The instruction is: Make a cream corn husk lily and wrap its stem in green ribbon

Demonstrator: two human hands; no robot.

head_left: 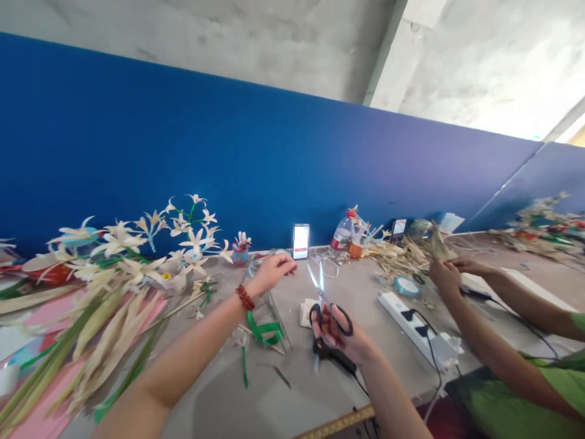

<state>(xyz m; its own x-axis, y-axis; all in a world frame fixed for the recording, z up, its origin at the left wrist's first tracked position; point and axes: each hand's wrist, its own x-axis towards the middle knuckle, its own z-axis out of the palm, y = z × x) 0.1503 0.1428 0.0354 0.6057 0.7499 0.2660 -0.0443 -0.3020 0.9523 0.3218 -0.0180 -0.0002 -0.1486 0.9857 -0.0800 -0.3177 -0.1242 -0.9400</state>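
Note:
My right hand (333,329) holds black-handled scissors (321,291), fingers through the loops. Their blades point away from me and stand apart. My left hand (274,271), with a reddish-brown bracelet at the wrist, hovers over the table left of a lit phone (301,241). Its fingers are bent together; anything between them is too small to make out. Below it lie a roll of green tape (265,332) and thin stems (280,317). Under my right hand is a black corded tool (336,355), partly covered by the hand, near some small pale cards (307,312).
Pale husk flowers (194,241) and long dried husks (86,347) fill the left side. A white power strip (411,323) with cords lies to the right. Beyond it a co-worker's hands (445,277) hold husk material. A plastic bottle (342,235) stands near the blue partition (228,146).

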